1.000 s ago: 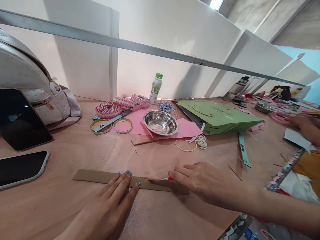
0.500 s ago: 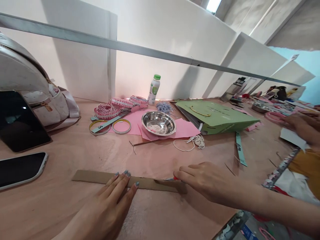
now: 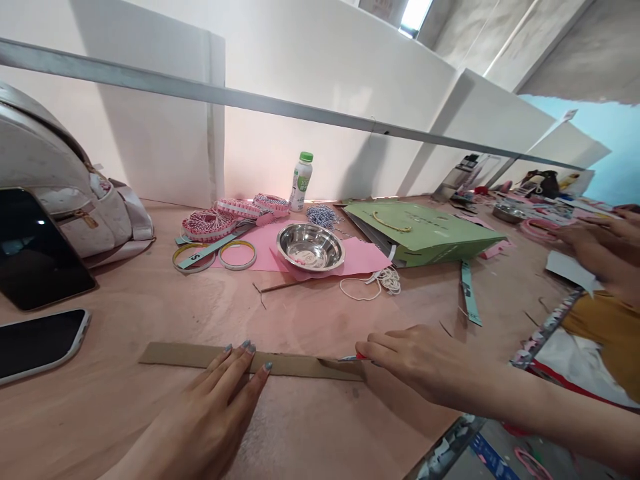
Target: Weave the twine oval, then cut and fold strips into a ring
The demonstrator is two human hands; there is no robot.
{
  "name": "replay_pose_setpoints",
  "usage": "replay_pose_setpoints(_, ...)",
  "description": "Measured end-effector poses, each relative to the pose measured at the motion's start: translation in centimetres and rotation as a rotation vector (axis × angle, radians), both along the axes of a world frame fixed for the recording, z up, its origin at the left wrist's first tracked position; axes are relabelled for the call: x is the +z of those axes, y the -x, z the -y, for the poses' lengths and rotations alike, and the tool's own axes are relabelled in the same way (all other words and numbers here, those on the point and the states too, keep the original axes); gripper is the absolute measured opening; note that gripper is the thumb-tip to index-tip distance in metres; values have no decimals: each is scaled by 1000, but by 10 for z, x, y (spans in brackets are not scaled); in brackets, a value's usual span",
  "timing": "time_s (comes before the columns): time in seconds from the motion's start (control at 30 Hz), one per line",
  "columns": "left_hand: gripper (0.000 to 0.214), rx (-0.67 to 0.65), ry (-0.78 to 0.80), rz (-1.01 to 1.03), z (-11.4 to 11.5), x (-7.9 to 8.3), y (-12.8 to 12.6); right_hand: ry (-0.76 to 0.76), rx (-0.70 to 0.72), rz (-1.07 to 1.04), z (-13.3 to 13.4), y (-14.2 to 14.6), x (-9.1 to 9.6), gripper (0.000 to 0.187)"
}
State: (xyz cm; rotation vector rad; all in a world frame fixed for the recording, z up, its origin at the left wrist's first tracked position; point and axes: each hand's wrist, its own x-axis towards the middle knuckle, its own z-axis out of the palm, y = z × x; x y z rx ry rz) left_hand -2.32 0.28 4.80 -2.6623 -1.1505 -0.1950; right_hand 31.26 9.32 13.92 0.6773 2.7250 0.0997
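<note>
A long brown cardboard strip point(image 3: 190, 355) lies flat across the near part of the table. My left hand point(image 3: 215, 407) rests on its middle with fingers stretched flat, pressing it down. My right hand point(image 3: 410, 360) sits at the strip's right end, fingers closed on a small red-handled cutter point(image 3: 350, 359) whose tip touches the cardboard. Part of the cutter is hidden in the hand.
Two phones point(image 3: 37, 337) and a white bag point(image 3: 60, 180) sit at left. A steel bowl point(image 3: 310, 247) on pink paper point(image 3: 360, 257), rings point(image 3: 237, 253), a bottle point(image 3: 299, 181) and a green paper bag point(image 3: 425, 233) lie behind. Another person's hands point(image 3: 600, 250) work at far right.
My right hand with the cutter has slid rightwards along the strip toward its right end. My left hand has stayed pressed on the cardboard.
</note>
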Motion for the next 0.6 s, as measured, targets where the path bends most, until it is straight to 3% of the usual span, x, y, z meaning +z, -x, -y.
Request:
replay_pose_setpoints(0.23,61,-10,7,61,1,-4,5,-36,-4,-39,2,-11,-5,31)
replay_pose_setpoints(0.43,63,-16,-60,29,2,-5,1,-25,-17,-87,7,-21,0,41)
replay_pose_setpoints(0.6,62,-35,-102,37,2,-2,2,-10,-44,-57,11,-28,5,37)
